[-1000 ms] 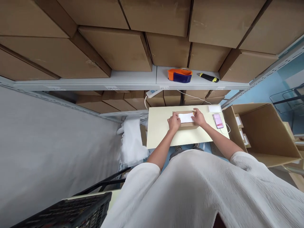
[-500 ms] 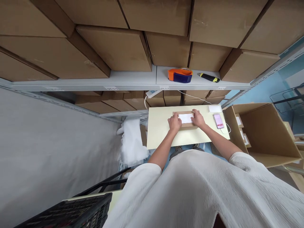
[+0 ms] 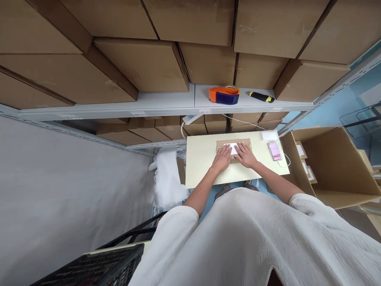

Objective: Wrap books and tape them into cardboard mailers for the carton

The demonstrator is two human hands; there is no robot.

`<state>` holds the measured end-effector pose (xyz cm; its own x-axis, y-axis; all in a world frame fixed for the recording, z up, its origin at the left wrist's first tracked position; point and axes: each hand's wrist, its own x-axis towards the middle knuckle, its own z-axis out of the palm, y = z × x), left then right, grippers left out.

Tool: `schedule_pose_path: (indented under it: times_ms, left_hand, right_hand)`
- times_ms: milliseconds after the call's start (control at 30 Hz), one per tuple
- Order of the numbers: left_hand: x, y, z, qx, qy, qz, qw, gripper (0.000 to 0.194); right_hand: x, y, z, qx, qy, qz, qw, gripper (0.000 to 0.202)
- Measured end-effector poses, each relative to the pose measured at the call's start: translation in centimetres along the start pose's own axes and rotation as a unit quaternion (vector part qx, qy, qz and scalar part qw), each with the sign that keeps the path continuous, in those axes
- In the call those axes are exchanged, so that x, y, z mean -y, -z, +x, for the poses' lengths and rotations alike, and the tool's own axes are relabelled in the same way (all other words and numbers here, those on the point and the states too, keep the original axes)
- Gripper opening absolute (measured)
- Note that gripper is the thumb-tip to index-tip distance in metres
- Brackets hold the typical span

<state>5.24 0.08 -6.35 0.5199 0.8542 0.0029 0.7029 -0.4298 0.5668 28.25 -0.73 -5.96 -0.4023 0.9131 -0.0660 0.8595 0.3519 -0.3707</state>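
A small brown cardboard box (image 3: 245, 142) lies on the pale yellow table (image 3: 199, 159), with a white label (image 3: 231, 146) on its top. My left hand (image 3: 222, 158) rests flat on the left part of the label and box, fingers stretched out. On the right part lies my right hand (image 3: 245, 155), its fingers spread and pointing up and left. Both hands are open and partly cover the label. Neither is wrapped round anything.
A phone (image 3: 274, 151) and a white pad (image 3: 269, 136) are at the table's right end. An orange tape dispenser (image 3: 224, 95) and a cutter (image 3: 260, 97) lie on the shelf. A large open carton (image 3: 342, 163) stands right, white packing material (image 3: 169, 178) left.
Both hands have gone from gripping the label's ends and the box sides to lying flat on top, with fingers extended. They have moved closer together.
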Motion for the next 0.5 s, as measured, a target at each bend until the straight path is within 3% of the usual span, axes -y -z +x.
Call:
schedule_pose_path:
  times_ms: [167, 500]
  left_hand:
    - [0.8, -0.7, -0.1, 0.047, 0.006, 0.081, 0.996, 0.073]
    - [0.6, -1.5, -1.0, 0.035, 0.072, 0.068, 0.994, 0.09]
  right_hand:
    - [-0.9, -1.0, -0.2, 0.063, -0.004, -0.06, 0.996, 0.087]
    - [-0.7, -1.6, -1.0, 0.04, -0.097, -0.029, 0.994, 0.105]
